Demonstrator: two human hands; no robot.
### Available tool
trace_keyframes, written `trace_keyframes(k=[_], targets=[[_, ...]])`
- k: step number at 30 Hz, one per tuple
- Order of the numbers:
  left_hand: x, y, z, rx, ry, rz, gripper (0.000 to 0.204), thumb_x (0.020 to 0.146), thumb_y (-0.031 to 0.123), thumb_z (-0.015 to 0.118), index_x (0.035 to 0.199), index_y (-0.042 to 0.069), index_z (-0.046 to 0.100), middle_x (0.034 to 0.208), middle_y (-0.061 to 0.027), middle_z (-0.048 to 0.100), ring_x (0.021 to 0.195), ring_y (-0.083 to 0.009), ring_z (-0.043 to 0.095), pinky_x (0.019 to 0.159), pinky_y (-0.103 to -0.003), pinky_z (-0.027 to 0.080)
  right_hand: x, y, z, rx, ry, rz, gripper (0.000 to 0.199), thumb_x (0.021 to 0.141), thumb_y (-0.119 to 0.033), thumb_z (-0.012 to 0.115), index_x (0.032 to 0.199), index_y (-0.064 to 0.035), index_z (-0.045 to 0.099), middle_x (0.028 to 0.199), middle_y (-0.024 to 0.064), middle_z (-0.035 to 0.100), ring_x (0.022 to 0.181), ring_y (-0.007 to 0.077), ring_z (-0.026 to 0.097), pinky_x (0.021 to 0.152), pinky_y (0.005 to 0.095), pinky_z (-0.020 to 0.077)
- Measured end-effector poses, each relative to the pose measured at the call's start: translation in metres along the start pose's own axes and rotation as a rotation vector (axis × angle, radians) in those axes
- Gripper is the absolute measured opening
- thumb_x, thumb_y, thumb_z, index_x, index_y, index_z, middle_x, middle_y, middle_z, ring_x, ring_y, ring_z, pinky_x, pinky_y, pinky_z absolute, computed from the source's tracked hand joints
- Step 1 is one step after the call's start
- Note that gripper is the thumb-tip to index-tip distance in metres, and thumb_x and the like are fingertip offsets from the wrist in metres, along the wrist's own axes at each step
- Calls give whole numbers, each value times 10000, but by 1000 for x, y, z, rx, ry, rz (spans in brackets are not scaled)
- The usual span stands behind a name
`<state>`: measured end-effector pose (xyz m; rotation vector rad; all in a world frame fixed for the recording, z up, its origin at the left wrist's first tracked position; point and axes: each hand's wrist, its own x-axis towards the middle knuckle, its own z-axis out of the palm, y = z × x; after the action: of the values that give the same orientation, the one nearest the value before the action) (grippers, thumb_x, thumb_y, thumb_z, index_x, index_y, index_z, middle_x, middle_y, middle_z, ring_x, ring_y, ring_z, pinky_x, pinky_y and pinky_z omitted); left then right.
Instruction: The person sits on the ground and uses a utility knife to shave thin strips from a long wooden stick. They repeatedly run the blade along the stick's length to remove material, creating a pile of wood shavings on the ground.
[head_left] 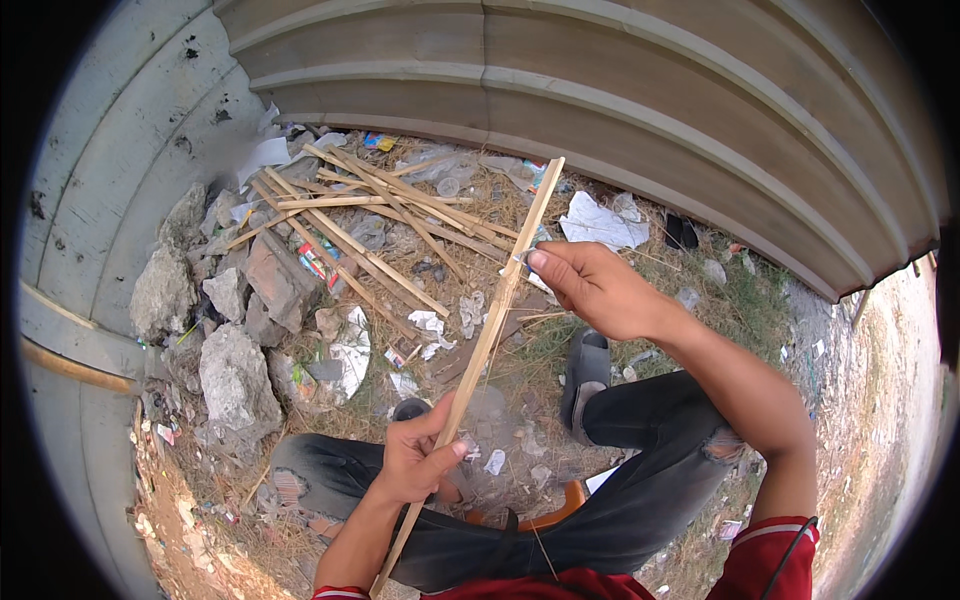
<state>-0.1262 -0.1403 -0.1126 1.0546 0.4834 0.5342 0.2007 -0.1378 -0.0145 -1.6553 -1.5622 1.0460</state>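
- We are holding a long, narrow wooden strip (482, 355), pale tan, straight-edged and grained; it slants from below the left fingers up past the right ones.
- Beyond our fingers, to the upper left, loose wooden sticks (370, 201) of the same pale wood lie crisscrossed in a heap.
- Farther left of our left fingers sit rough, chunky grey rocks (237, 380) with jagged faces.
- Just beyond our right fingers lies crumpled white paper (603, 224), on ground with dry grass, grit and litter.
- Past all of this, well beyond our fingers, stands a ribbed brownish wall (600, 75), its ridges running sideways.
- Below our right fingers is a dark shoe (586, 375); nearer to us are faded dark trousers (655, 440), torn and frayed at the knees.
- Our left hand (415, 462) has its fingers closed around the strip's lower half, the thumb lying along the near side.
- Our right hand (605, 290) has its thumb and forefinger pinched narrowly together at the strip's upper part, on a small shiny piece (523, 257), too small to identify.
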Motion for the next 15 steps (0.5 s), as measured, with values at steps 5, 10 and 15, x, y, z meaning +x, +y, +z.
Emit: trace_keyframes(k=[5, 10, 15], targets=[[3, -1, 0, 21, 18, 7, 621, 936, -65, 611, 1523, -22, 413, 811, -26, 650, 492, -14, 460, 423, -198, 344, 2, 7, -2, 42, -18, -7, 521, 1088, -468, 427, 946, -2, 612, 635, 68, 496, 633, 170, 473, 631, 373, 426], [6, 0, 3, 54, 33, -19, 615, 932, -57, 604, 1516, -43, 410, 694, -12, 608, 446, -22, 434, 394, -204, 331, 3, 14, -5, 177, -83, 48, 514, 1084, -480, 436, 822, -49, 538, 623, 4, 456, 594, 124, 428, 574, 336, 390], [9, -2, 1, 107, 27, -14, 652, 904, -27, 622, 1525, 12, 428, 571, 0, 464, 397, -61, 384, 347, -228, 320, 3, 17, -6, 346, -136, 167, 524, 1077, -491, 446, 823, -44, 543, 618, 0, 454, 576, 122, 438, 548, 336, 388]])
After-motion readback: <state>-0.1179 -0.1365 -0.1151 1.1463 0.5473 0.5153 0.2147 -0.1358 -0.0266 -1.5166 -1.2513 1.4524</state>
